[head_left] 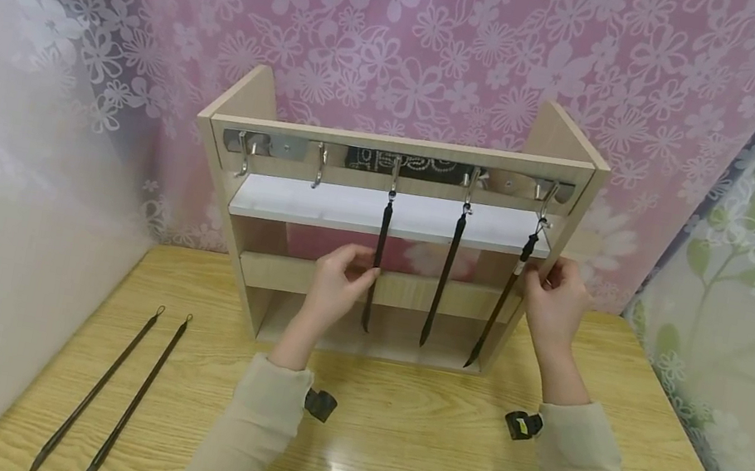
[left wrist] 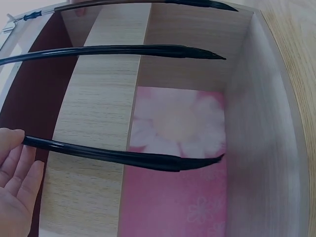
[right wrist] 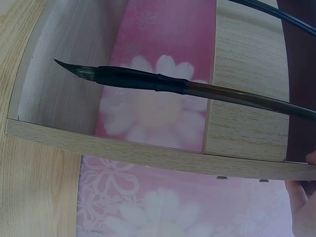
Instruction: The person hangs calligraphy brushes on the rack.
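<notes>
Three calligraphy brushes hang by loops from hooks on a small wooden shelf (head_left: 243,267). My left hand (head_left: 336,283) pinches the handle of the middle hook's black brush (head_left: 381,236), whose dark tip (left wrist: 200,162) points down the shelf. Beside it hangs a second black brush (head_left: 445,277), untouched. A brown-handled brush (head_left: 505,296) with a dark tip hangs from the rightmost hook. My right hand (head_left: 555,305) grips the shelf's right side panel (right wrist: 148,148), close to that brush; in the right wrist view only part of this hand shows at the edge.
Two more dark brushes (head_left: 96,388) with loops lie on the wooden table (head_left: 399,458) at the left. A metal strip with hooks (head_left: 320,165) crosses the shelf's top, above a white board (head_left: 322,205). Flowered cloth (head_left: 399,29) hangs behind.
</notes>
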`<action>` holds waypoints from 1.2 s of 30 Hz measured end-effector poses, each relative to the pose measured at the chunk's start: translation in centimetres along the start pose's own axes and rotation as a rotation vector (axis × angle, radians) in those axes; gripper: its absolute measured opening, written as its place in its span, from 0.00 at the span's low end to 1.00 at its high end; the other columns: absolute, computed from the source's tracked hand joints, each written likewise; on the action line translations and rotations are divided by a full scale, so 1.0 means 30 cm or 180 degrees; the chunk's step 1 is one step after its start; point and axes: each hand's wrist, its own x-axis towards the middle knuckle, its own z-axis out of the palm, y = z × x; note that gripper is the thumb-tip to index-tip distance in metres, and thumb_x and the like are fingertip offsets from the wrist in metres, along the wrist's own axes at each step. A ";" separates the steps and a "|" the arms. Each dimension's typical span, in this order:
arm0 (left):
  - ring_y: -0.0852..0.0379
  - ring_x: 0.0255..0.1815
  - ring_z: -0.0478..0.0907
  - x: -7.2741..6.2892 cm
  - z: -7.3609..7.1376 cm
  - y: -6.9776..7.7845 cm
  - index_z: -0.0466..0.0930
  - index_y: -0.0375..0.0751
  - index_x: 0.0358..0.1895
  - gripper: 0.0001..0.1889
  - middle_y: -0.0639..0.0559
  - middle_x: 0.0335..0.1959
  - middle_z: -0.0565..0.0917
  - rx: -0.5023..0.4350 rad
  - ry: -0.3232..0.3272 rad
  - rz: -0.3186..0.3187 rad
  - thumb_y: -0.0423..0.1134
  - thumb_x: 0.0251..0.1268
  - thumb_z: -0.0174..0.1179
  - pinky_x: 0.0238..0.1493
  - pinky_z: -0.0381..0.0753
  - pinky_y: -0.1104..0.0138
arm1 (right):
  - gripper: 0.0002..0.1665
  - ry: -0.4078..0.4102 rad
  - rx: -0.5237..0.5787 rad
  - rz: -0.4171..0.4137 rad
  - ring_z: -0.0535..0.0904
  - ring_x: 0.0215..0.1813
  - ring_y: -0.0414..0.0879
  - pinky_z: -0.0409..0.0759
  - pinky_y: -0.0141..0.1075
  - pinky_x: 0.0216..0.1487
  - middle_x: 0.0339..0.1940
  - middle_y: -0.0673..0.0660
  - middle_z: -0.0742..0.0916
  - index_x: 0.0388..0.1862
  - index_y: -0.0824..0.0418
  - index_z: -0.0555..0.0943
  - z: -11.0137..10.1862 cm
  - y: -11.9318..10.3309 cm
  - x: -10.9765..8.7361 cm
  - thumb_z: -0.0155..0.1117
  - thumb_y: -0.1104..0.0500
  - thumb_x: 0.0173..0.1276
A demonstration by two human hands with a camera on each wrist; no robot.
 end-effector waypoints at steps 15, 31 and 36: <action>0.53 0.30 0.79 0.000 0.005 0.001 0.77 0.30 0.37 0.08 0.43 0.31 0.81 0.0022 -0.0023 0.0002 0.27 0.51 0.61 0.29 0.81 0.70 | 0.11 -0.0050 0.0063 0.0069 0.80 0.40 0.54 0.78 0.23 0.36 0.35 0.66 0.82 0.38 0.74 0.74 0.005 0.009 0.002 0.57 0.68 0.56; 0.42 0.37 0.77 -0.027 -0.031 0.145 0.73 0.22 0.39 0.11 0.34 0.36 0.77 -0.0066 -0.0179 -0.0250 0.21 0.51 0.58 0.36 0.81 0.66 | 0.10 -0.0017 0.0010 -0.0010 0.80 0.40 0.55 0.77 0.20 0.34 0.33 0.66 0.82 0.37 0.74 0.74 0.003 0.007 0.003 0.57 0.68 0.56; 0.45 0.41 0.76 -0.059 -0.033 0.095 0.74 0.25 0.42 0.13 0.37 0.38 0.77 -0.0137 -0.0189 -0.0417 0.24 0.52 0.59 0.38 0.81 0.64 | 0.10 0.0003 0.0016 -0.0039 0.80 0.39 0.55 0.75 0.18 0.33 0.32 0.66 0.82 0.36 0.74 0.74 -0.001 0.008 0.004 0.58 0.68 0.56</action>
